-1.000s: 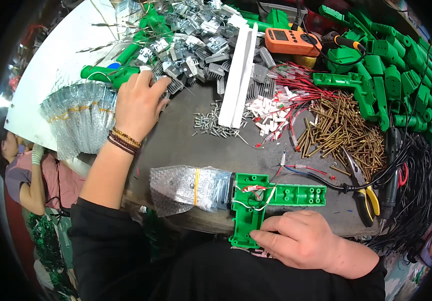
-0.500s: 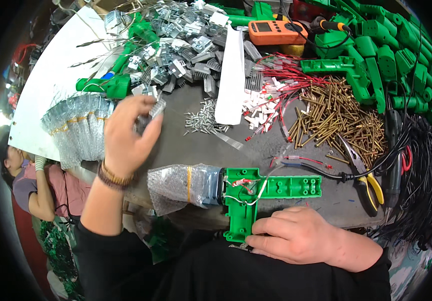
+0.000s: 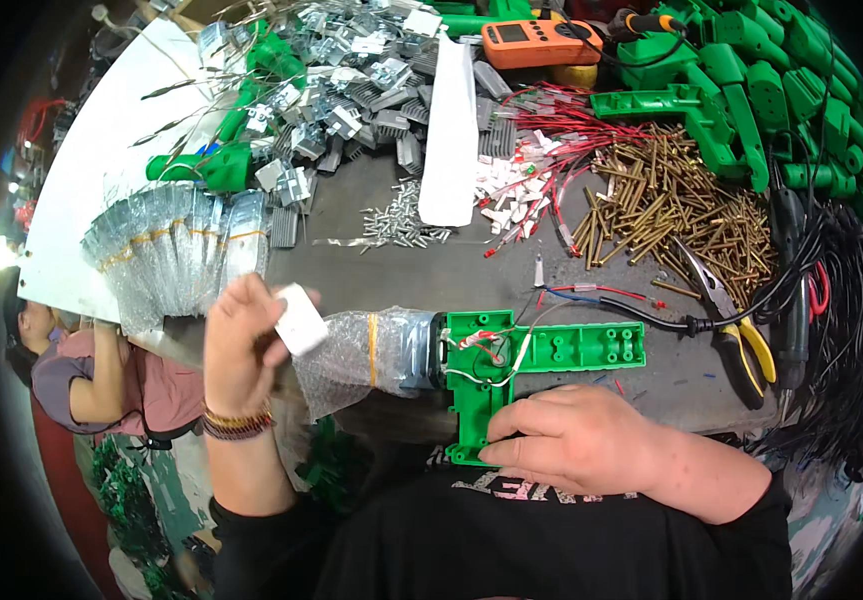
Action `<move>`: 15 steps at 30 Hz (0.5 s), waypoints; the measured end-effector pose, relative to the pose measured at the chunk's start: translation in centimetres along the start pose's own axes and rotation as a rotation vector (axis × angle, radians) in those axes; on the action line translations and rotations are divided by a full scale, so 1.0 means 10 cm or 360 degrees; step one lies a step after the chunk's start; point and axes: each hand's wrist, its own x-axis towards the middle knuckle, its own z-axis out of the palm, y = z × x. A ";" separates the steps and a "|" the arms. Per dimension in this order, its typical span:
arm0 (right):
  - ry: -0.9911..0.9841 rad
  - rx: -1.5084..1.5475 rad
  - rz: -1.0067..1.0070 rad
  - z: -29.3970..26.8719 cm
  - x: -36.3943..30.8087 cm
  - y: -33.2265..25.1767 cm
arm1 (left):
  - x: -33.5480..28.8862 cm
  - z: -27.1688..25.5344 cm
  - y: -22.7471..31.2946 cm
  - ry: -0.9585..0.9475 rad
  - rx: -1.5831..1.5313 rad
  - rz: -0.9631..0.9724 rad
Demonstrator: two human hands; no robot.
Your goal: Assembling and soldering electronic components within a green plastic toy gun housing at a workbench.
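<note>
My left hand (image 3: 241,335) pinches a small squarish block (image 3: 301,321) with a bright white face, held in the air just left of the bubble-wrapped part. My right hand (image 3: 576,435) grips the lower arm of an open green plastic tool housing half (image 3: 576,345), which lies on the bench before me. Red and white wires (image 3: 496,355) run inside the housing. Its left end meets a bubble-wrapped metal part (image 3: 376,350) with a yellow band around it. Beyond the housing lies a black cable (image 3: 641,312) with blue and red leads.
Grey finned and silver metal parts (image 3: 361,100) are heaped at the back. Around the bench lie silver screws (image 3: 401,220), brass screws (image 3: 676,205), pliers (image 3: 736,320), an orange meter (image 3: 541,42) and more banded wrapped parts (image 3: 166,250). A person (image 3: 116,370) sits at the left.
My left hand has come back toward me from the heap's front edge with the white-faced block. My right hand stays on the green housing, and the view has shifted slightly.
</note>
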 end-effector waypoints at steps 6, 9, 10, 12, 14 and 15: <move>0.0022 0.0034 -0.0012 -0.01 0.00 -0.02 | -0.71 0.63 -0.26 -0.0408 0.0541 0.0176; 0.0005 -0.0062 0.0024 -0.03 0.01 -0.05 | -0.67 0.76 -0.23 -0.0663 0.1417 0.0886; 0.0049 -0.0080 0.0036 -0.01 0.00 -0.03 | -0.65 0.79 -0.24 -0.0619 0.1447 0.0992; 0.0098 -0.0098 0.0054 0.00 -0.01 -0.02 | -0.65 0.80 -0.26 -0.0583 0.1474 0.1097; 0.0080 -0.0097 0.0056 -0.01 -0.01 -0.03 | -0.67 0.81 -0.27 -0.0594 0.1554 0.1173; 0.0088 -0.0096 0.0067 -0.01 -0.01 -0.02 | -0.66 0.81 -0.30 -0.0608 0.1552 0.1172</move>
